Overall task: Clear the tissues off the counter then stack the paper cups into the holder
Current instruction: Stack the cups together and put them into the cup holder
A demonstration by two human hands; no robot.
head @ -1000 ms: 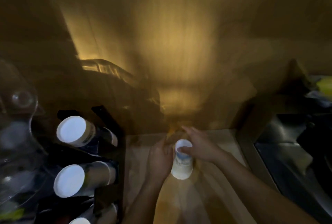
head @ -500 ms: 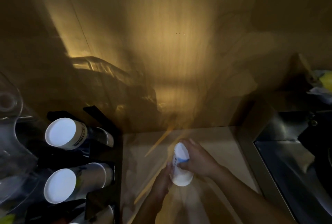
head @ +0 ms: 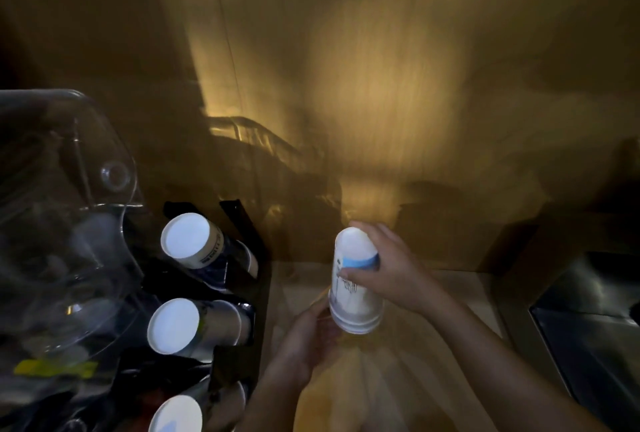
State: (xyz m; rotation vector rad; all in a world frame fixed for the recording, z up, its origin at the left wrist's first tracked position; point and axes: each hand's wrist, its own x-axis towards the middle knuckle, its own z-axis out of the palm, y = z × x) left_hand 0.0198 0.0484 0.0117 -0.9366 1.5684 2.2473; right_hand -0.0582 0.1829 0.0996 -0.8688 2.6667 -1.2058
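A small stack of white paper cups point(head: 356, 279) with a blue band stands upside down, bases up, just above the pale counter point(head: 460, 296). My right hand point(head: 391, 265) wraps the upper part of the stack from the right. My left hand point(head: 304, 334) cups its rim end from below left. A black cup holder point(head: 239, 296) at the left carries three rows of white cups lying on their sides: the top row point(head: 192, 241), the middle row point(head: 183, 326) and the bottom row point(head: 176, 414). No tissues show.
A clear plastic dome cover point(head: 65, 224) fills the left side beside the holder. A dark steel sink point(head: 588, 334) lies at the right. A wooden wall point(head: 381, 85) closes the back, with a dim wire rack point(head: 263, 144) in front of it.
The cup stack has been lifted and tilted from near the counter, with both hands staying on it. The view has shifted right and down, so the holder sits closer in.
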